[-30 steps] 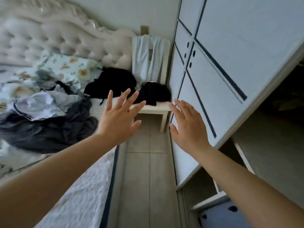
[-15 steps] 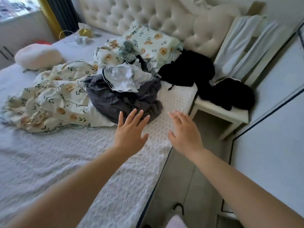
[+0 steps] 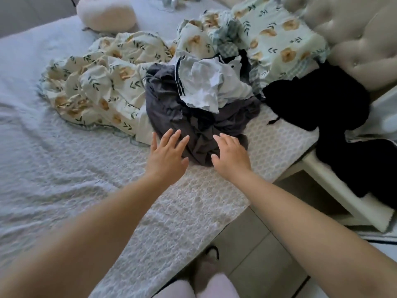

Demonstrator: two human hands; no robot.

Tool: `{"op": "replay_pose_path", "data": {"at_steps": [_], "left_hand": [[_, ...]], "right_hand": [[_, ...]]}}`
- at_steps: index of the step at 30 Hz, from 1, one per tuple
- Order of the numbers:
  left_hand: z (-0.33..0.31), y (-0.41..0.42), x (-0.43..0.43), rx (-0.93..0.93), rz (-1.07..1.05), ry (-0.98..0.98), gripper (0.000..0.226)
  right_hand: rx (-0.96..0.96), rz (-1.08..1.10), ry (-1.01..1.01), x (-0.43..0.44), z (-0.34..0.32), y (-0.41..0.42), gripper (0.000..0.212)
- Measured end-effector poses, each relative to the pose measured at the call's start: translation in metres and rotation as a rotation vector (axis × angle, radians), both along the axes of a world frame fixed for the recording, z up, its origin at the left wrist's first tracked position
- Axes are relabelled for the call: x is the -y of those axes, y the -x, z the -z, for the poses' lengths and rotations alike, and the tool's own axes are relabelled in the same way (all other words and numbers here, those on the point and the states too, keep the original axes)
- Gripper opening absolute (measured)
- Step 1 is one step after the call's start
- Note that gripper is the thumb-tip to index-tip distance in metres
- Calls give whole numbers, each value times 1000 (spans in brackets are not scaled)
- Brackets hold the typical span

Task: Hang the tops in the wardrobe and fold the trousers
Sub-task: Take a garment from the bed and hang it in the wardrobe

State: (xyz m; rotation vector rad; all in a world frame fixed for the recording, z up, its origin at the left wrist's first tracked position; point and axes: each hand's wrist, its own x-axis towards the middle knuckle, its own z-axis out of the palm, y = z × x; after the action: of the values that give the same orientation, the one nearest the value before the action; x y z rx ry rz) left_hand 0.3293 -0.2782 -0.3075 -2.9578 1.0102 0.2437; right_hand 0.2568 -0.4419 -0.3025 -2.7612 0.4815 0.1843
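Several garments unsorted: dark grey garment (image 3: 193, 117) under pale garment (image 3: 210, 87), heaped on bed (image 3: 64, 168); black clothes (image 3: 318, 102) to the right. Hands: left hand (image 3: 165, 155) and right hand (image 3: 231, 155) both spread, empty, at the heap's near edge. Nothing seen hung or folded; task judged barely begun

Left hand (image 3: 166, 157) and right hand (image 3: 231, 157) are palms down with fingers straight and spread, at the near edge of the dark grey garment heap (image 3: 171, 110) on the bed (image 3: 64, 168). A pale blue-white garment (image 3: 210, 84) lies on top of the heap, with the floral quilt (image 3: 96, 82) to its left and black clothes (image 3: 315, 100) to its right by the tufted headboard (image 3: 354, 39). A round cream cushion (image 3: 106, 12) sits on the bed's far side.
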Motion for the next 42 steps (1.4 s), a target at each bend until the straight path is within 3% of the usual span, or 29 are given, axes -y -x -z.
{"op": "replay_pose_path", "data": {"at_steps": [5,9,17,24,28,31,37,42], "left_hand": [[26,-47,16,-13,20,-133,65],[50,-79,23,-48,-36,-97,63],[106,-117,49,-171,-223,33,57],[142,-144,77,-237,-347,232,53],[152,-160,89,-278,-383,255,51],[154,-169,99,-408,-554,375,50],[161,-168,109,-700,-972,807,48],[152,-164,110,-786,-1030,836,43]], "right_hand": [[-137,-43,-8,22,33,-35,54],[-147,-28,-16,34,55,-57,48],[-103,152,-255,66,109,-111,38],[-118,185,-286,96,160,-170,33],[-105,224,-280,106,173,-202,43],[-199,216,-284,110,182,-220,50],[-216,93,-186,117,191,-226,18],[-80,93,-298,118,186,-211,12]]}}
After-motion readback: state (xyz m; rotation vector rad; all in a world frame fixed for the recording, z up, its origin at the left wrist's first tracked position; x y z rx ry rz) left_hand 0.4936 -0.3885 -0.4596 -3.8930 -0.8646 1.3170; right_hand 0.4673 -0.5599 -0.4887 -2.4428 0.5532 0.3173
